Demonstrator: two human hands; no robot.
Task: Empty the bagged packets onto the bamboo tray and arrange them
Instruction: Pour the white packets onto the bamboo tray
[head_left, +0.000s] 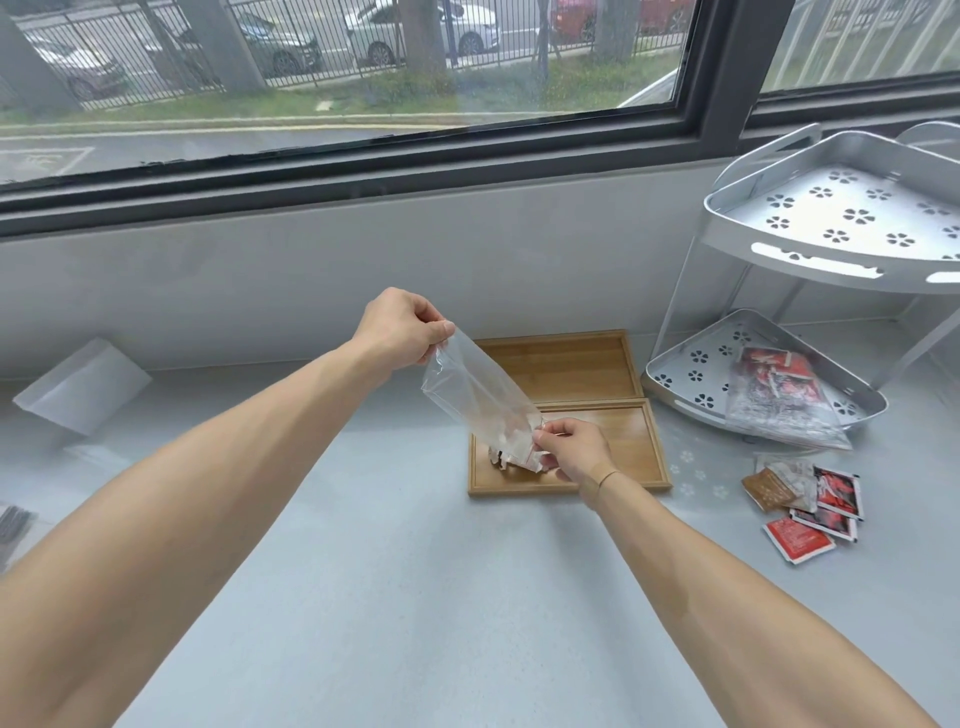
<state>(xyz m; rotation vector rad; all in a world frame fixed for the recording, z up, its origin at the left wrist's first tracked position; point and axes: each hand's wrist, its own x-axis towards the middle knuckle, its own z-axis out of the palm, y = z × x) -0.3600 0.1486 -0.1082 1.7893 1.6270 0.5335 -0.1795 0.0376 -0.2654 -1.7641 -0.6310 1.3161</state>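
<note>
Hanging tilted between both hands, a clear plastic bag is held mouth-down over the nearer bamboo tray. The left hand pinches the bag's closed end, raised high, between thumb and fingers. The right hand pinches the lower open edge, low over the tray. White packets are bunched at the mouth of the bag, some of them resting on the tray's wooden floor; how many there are cannot be told through the crumpled plastic.

A second bamboo tray lies just behind the first, edge to edge with it, its floor bare. Both trays sit on a pale grey counter under a dark-framed window.

To the right stands a silver two-tier corner rack with flower-shaped cut-outs. Its lower shelf holds another clear bag of red sachets, which hangs out over the shelf's front rim. On the counter in front of the rack lie loose sachets, red, brown and white, overlapping one another, well apart from the trays.

At the far left a frosted white box rests tilted on the counter. A thin bracelet circles the right wrist.
</note>
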